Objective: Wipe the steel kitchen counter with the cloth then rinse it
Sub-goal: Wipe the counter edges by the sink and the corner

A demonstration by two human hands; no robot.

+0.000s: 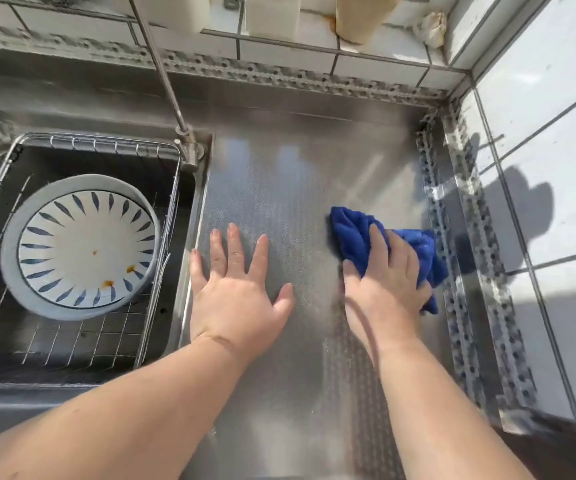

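The steel counter point(279, 174) fills the middle of the head view, textured and shiny. A crumpled blue cloth point(352, 230) lies on its right side, near the side wall. My right hand point(383, 285) presses down on the cloth, fingers closed over it. My left hand point(238, 292) lies flat on the counter with fingers spread, holding nothing, just right of the sink edge.
The sink point(182, 209) at left holds a wire basket point(106, 143) with a stained blue-and-white bowl point(78, 247). The tap point(189, 147) rises at the sink's back right corner. Tiled walls point(539, 202) close the back and right; containers point(272, 15) stand on the back ledge.
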